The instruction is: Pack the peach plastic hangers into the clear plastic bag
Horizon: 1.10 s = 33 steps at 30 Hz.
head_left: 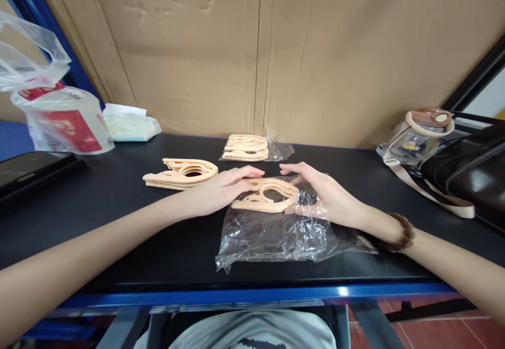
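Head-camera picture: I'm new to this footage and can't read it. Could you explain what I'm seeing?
There is no machine: these are a person's bare hands, seen from a camera worn on the head, looking forward and down. On the black tabletop lie three beige, folding-hanger-like bundles: one at left, one at the back in clear wrap, and one between the hands. The left hand touches that middle bundle's left end; the right hand, thumb and fingers spread, is at its right end, by a clear, crinkled plastic bag. Whether either grips firmly, I cannot tell.
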Available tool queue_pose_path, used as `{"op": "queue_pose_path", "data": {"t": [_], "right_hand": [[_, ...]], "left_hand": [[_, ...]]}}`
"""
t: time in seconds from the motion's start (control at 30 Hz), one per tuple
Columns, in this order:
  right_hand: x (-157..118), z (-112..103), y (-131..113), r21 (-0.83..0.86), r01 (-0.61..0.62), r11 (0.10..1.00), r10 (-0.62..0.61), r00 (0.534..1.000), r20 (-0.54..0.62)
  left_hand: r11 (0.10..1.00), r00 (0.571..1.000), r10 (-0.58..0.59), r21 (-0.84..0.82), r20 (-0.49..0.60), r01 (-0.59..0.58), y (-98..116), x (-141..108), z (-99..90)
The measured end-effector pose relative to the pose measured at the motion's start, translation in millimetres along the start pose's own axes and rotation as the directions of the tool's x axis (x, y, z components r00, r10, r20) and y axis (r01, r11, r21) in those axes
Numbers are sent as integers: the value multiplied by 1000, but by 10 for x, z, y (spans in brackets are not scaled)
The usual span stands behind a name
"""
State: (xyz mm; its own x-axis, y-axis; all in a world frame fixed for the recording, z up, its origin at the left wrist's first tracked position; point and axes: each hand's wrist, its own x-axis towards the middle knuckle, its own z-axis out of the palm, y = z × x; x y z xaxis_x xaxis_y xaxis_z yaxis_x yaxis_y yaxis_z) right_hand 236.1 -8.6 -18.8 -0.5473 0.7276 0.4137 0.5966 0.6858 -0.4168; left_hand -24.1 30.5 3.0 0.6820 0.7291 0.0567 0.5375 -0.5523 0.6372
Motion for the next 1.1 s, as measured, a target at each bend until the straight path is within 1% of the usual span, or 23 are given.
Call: {"op": "queue_pose_path", "data": {"t": [0.1,0.17,0.27,0.37,0.5,0.6,0.7,0.83,0.93,1.0,1.1], "right_hand": [[1,6,6,10,22,1000,-22,1000,-1],[5,13,7,25,40,999,-39,999,-6],[10,20,10,26,67,997,-67,998,-17],[12,14,23,28,69,997,-69,998,-12],[11,-4,42,63,63,996,-64,998,14],[9,-3,48,90,48,995,-51,998,25],[9,16,60,100,44,994,-46,999,9],[12,40,69,74,36,997,-36,999,-6],[7,21,64,35,26,999,-26,1000,2],[-2,-24,63,27,21,999,-21,1000,8],[-21,-152,80,9,-2,1000,2,1000,-3]], "left_hand": [[991,994,21,132,111,-36,49,-53,-65],[979,987,40,193,154,-69,53,-73,-99],[970,986,40,230,159,-76,30,-68,-128],[974,987,16,222,159,-52,11,-49,-149],[977,989,18,207,145,-48,22,-49,-167],[974,987,50,209,150,-81,32,-59,-164],[969,981,113,202,160,-144,13,-61,-142],[961,979,143,217,148,-173,-28,-62,-95],[957,980,150,231,127,-176,-5,-78,-119],[955,985,147,245,91,-165,41,-103,-205],[937,991,134,328,-13,-122,84,-175,-453]]}}
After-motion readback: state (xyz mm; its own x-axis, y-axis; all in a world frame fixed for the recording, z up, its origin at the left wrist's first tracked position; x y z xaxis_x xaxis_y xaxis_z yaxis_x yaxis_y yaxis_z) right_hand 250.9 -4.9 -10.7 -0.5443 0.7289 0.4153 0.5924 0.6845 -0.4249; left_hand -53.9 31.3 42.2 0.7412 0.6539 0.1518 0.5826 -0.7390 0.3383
